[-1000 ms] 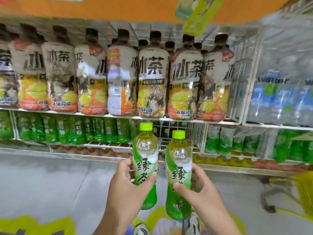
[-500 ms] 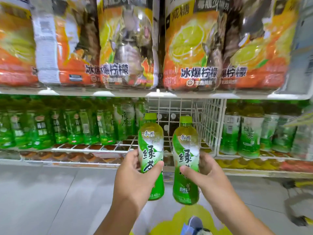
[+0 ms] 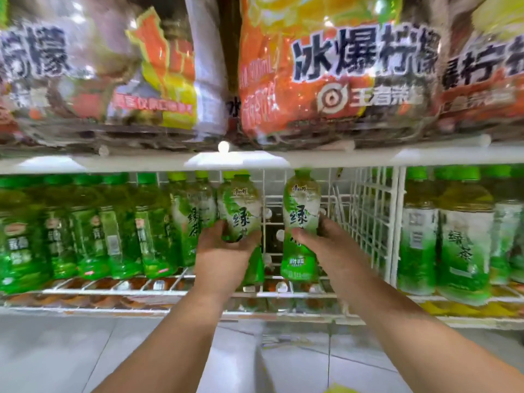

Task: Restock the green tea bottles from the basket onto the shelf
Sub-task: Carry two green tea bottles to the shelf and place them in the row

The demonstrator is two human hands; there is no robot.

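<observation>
Gripping one green tea bottle (image 3: 239, 214) in my left hand (image 3: 224, 251) and another (image 3: 301, 222) in my right hand (image 3: 326, 242), fingers wrapped round each, I hold both upright at the wire shelf (image 3: 158, 292) gap; neither looks set down yet, and the basket is out of view.

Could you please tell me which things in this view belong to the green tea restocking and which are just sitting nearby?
Part of the job:
- left hand, gripping a green tea bottle
- right hand, gripping a second green tea bottle
- wire shelf with its open gap

Just nearby:
- lemon tea bottles above
- darker green bottles at left
- white-labelled tea bottles at right
</observation>
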